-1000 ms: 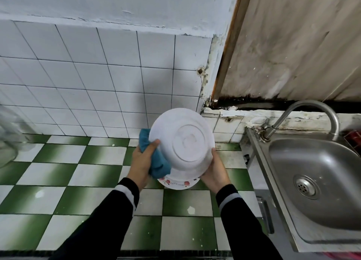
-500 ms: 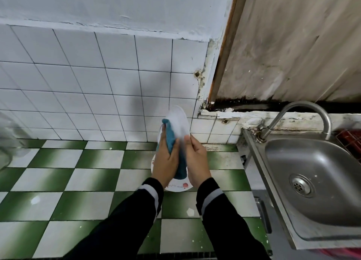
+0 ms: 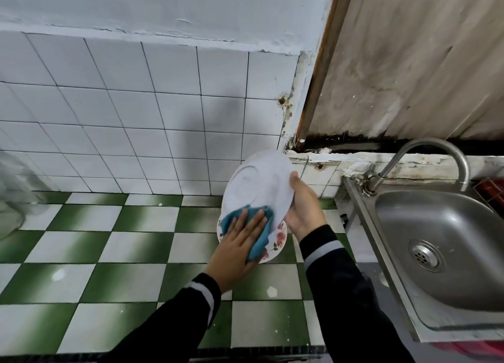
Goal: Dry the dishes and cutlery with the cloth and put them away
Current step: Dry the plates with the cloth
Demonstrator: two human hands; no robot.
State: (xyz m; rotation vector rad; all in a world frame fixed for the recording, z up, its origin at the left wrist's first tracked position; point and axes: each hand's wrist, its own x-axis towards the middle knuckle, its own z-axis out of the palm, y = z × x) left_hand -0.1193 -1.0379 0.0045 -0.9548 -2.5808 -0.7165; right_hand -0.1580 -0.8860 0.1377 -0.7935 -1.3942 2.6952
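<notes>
Head view. The fingers of the right hand (image 3: 302, 207) were hidden behind the white plate (image 3: 256, 182). Only the thumb showed, hooked over the rim, so I logged that hand as gripping the plate by its right edge. A second plate (image 3: 279, 238) with a red flower print lay mostly covered beneath; I could not tell whether the two touched. A clear, blurred object (image 3: 13, 193) was cut off at the left edge, and I could not identify it.

The white plate was round, smooth and glossy. It was tilted with its underside and foot ring towards me, above the counter (image 3: 131, 242). The left hand (image 3: 237, 245) lay flat, fingers straight and spread, pressing the blue cloth (image 3: 245, 223) against the plate's lower part. The cloth was soft and creased.

The counter carried green and white checked tiles. A stainless steel sink (image 3: 450, 234) with a curved tap (image 3: 425, 155) stood to the right, apart from both hands.
</notes>
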